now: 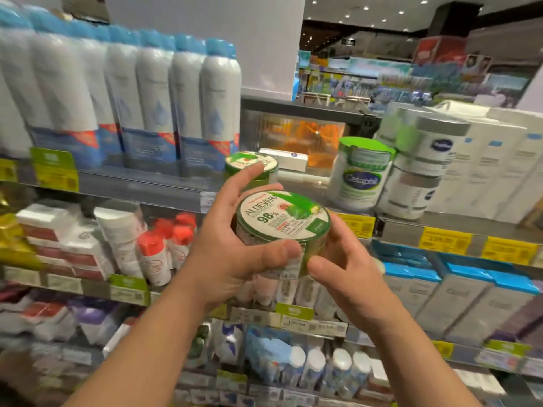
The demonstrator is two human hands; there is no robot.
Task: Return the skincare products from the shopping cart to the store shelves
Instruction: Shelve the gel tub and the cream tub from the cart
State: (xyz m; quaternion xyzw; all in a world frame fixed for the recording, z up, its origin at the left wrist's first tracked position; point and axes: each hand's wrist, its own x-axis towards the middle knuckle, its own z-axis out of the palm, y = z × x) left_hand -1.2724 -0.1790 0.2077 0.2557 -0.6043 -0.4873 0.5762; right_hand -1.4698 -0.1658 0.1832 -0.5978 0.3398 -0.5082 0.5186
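Aloe jar [282, 218] gripped by left hand [235, 248]; right hand [349, 259] cups jar side, fingers curled; second jar [252, 165] on shelf [141, 186] behind.

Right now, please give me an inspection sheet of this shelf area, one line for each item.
Surface: upper shelf, grey, with yellow and green price tags on its edge.
Job's things: aloe vera jar held in front of the shelf; second aloe jar stands on it.
Clutter: spray cans in a row; Cetaphil tub; white boxes.
Grippers: left hand grips the held jar, its fingers near the second; right hand supports its side.
Cables: nothing seen.
Surroundings: further store aisles, blurred.
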